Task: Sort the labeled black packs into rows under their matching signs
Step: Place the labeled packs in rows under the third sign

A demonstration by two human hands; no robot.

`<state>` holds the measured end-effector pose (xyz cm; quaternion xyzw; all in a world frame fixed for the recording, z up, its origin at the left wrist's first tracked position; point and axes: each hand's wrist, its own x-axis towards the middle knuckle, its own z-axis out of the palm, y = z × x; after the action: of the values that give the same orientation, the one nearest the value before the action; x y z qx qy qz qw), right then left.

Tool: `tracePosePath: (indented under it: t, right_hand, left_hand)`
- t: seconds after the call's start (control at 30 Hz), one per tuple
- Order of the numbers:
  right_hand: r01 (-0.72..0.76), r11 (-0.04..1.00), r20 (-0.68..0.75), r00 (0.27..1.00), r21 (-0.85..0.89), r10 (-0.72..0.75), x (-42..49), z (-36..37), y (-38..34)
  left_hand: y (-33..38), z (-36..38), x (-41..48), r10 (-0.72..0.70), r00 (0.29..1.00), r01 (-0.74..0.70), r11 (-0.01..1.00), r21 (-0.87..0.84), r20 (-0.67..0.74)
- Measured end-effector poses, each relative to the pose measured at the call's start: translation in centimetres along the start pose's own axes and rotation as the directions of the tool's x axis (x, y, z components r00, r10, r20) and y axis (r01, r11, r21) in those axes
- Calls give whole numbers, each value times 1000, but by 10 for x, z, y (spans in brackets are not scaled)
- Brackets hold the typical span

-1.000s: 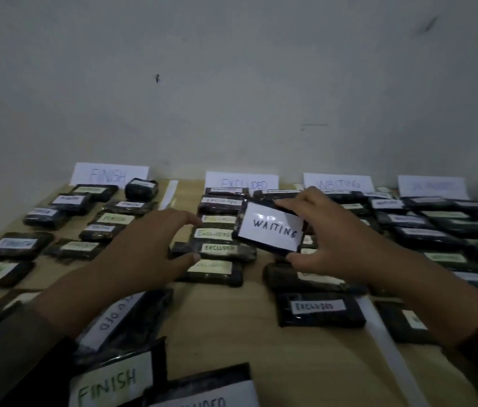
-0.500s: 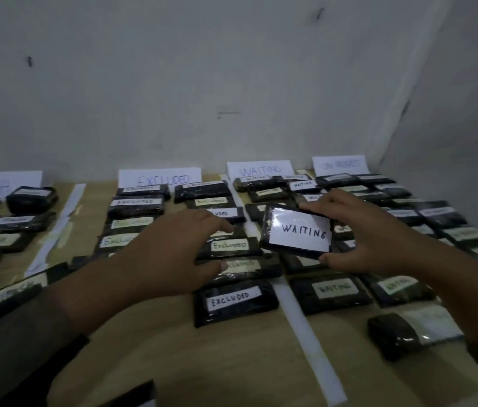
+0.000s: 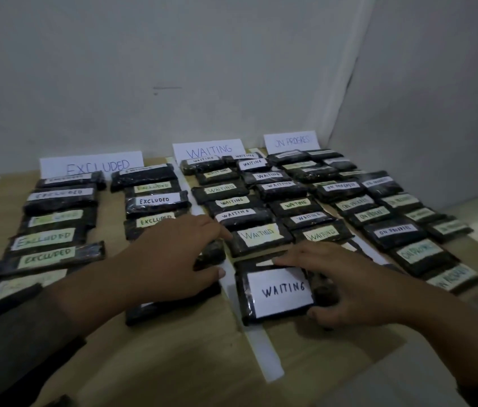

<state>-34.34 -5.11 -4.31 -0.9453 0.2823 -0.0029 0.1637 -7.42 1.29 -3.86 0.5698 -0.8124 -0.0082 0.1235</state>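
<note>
A black pack with a white WAITING label point(image 3: 278, 290) lies flat on the wooden table at the near end of the left WAITING row. My right hand point(image 3: 346, 284) grips its right edge, fingers over the far side and thumb at the near corner. My left hand point(image 3: 173, 257) hovers with fingers spread over the near EXCLUDED packs point(image 3: 173, 302), index finger touching the pack with the yellowish WAITING label point(image 3: 258, 236). Signs stand at the wall: EXCLUDED point(image 3: 90, 165), WAITING point(image 3: 208, 149), ON PROGRES point(image 3: 290, 141).
Rows of labeled black packs fill the table point(image 3: 190, 353) under each sign. White paper strips point(image 3: 261, 348) divide the columns. A grey wall closes the back and a second wall the right side. Bare wood lies at the near edge.
My right hand has brought the WAITING pack down from the air onto the table at the near end of the WAITING row. The camera view has swung right.
</note>
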Motion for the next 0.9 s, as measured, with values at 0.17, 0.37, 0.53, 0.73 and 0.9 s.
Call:
tracePosePath:
  t: [0.17, 0.37, 0.53, 0.73, 0.9]
  right_hand:
    - [87, 994, -25, 996, -66, -89, -7, 14, -4]
    - [89, 986, -117, 988, -137, -105, -34, 28, -5]
    - [61, 998, -209, 976, -36, -67, -56, 35, -4]
    - [57, 996, -233, 972, 75, -38, -75, 44, -1]
    - [83, 987, -261, 964, 140, -44, -67, 49, 1]
  left_hand:
    - [0, 4, 2, 0, 1000, -1, 1000, 11, 28]
    - [0, 11, -1, 18, 999, -19, 1000, 20, 49]
    - [-1, 18, 2, 39, 995, -40, 999, 11, 92]
    - [-1, 16, 4, 50, 996, -50, 999, -1, 76]
    - [1, 17, 3, 43, 996, -44, 999, 3, 84]
